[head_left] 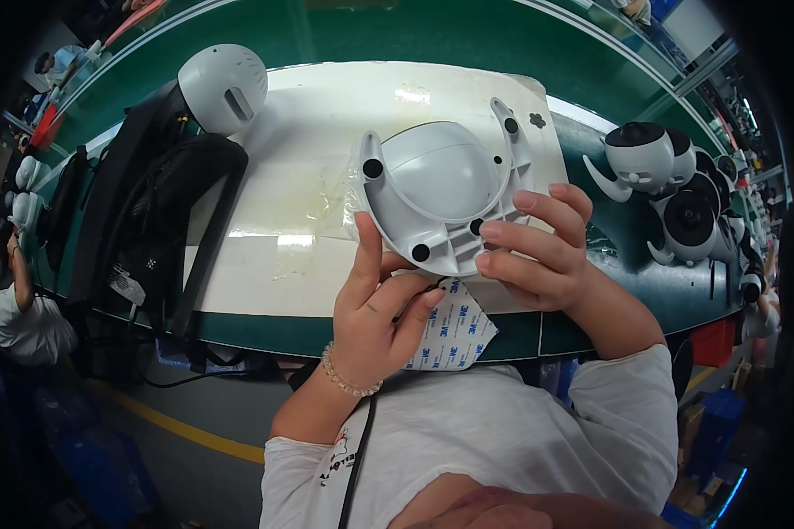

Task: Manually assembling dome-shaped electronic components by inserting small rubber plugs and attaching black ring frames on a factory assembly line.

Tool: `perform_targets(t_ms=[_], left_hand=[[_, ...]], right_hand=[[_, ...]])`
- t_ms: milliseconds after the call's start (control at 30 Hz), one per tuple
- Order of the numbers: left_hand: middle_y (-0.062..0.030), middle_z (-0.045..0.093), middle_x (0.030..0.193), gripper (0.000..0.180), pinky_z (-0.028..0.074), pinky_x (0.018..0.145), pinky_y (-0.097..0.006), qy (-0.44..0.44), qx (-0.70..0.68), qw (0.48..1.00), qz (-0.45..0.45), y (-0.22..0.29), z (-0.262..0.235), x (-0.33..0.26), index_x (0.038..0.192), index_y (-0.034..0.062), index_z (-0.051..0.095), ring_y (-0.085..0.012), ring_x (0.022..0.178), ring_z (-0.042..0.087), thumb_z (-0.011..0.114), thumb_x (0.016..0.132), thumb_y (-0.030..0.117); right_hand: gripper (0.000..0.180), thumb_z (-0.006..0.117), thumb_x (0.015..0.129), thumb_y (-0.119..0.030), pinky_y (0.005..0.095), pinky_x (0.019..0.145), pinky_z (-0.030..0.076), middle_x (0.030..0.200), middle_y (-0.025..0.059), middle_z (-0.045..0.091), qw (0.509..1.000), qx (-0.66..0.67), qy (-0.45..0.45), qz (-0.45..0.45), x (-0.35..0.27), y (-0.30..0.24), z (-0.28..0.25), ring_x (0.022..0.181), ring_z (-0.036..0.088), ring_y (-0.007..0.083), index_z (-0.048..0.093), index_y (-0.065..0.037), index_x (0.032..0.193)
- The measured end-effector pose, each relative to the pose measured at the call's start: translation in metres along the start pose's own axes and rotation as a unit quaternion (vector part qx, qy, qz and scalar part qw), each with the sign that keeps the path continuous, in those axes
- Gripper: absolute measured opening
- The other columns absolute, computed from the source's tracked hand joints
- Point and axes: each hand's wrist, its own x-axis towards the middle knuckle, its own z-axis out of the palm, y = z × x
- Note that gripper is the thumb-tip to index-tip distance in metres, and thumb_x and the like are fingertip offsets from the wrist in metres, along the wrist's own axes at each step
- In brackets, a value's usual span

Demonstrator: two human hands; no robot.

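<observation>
A white plastic base (441, 172) with a domed middle, ribs and two raised prongs lies before me on the pale board. Round black pads (421, 253) sit on its prongs and near rim. My right hand (543, 247) grips the near right rim with curled fingers, its forefinger by the black pad (477, 227) there. Below the rim, my left hand (379, 304) pinches a white backing sheet (454, 335) with blue print, which hangs toward my lap. Something small and black shows at the left fingertips; its kind is hard to make out.
Crumpled clear film (335, 207) lies left of the base on the pale board (300, 115). Further left stand a white rounded housing (225, 88) and black padded parts (163, 203). Several white-and-black units (640, 157) crowd the right side. Another person (26, 313) is at the far left.
</observation>
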Motion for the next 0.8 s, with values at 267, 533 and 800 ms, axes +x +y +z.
perform_targets(t_ms=[267,533,800], left_hand=[[-0.0260,0.018,0.137,0.009,0.048,0.062,-0.026,0.004,-0.007,1.000,0.013,-0.003,0.000,-0.001,0.077,-0.0033,0.059,-0.0226,0.079,0.060,0.063,0.070,-0.003],[-0.0254,0.034,0.130,0.008,0.047,0.062,-0.024,0.035,-0.057,0.995,-0.070,-0.002,-0.019,-0.009,0.075,-0.0017,0.057,-0.0226,0.082,0.060,0.063,0.073,0.004],[-0.0156,0.062,0.085,0.014,0.043,0.058,-0.024,-0.072,-0.090,0.981,-0.158,-0.001,-0.027,-0.005,0.081,-0.0016,0.053,-0.0163,0.064,0.055,0.061,0.078,0.010]], right_hand=[[0.051,0.055,0.082,-0.037,0.0241,0.066,0.035,0.103,0.0060,0.046,0.810,0.422,0.126,0.387,0.001,0.031,-0.002,0.080,0.042,0.0106,0.039,-0.003,0.117],[0.024,0.052,0.085,-0.024,0.0179,0.057,0.042,0.072,-0.0007,0.056,0.625,0.557,0.089,0.540,0.038,0.076,0.009,0.064,0.052,0.0054,0.056,-0.002,0.093],[0.016,0.053,0.082,-0.023,0.0294,0.071,0.043,0.083,0.0052,0.055,0.920,-0.320,-0.082,0.211,-0.028,0.240,0.093,0.085,0.052,0.0240,0.059,-0.010,0.090]])
